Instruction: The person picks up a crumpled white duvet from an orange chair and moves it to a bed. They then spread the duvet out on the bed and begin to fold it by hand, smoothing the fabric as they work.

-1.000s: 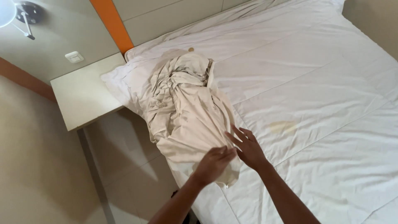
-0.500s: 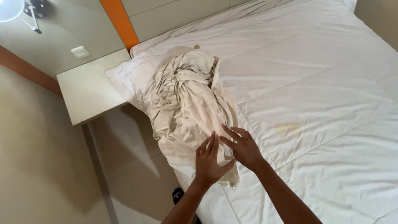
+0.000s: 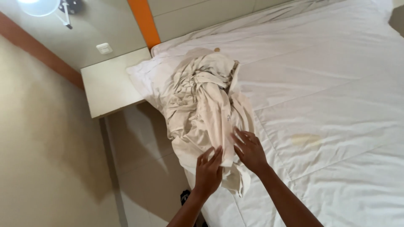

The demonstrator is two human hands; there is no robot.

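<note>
We have both hands on the crumpled cream cloth (image 3: 206, 105), which lies bunched over the near corner of the white bed (image 3: 328, 105), its lower end hanging off the edge beside the small table (image 3: 111, 80). Our left hand (image 3: 209, 171) lies flat on the cloth's lower part, fingers spread and open; half a second ago it looked much the same, a second ago it was more curled. Our right hand (image 3: 249, 149) rests just beside it, fingers splayed, gripping nothing. The cloth itself has barely shifted since then
</note>
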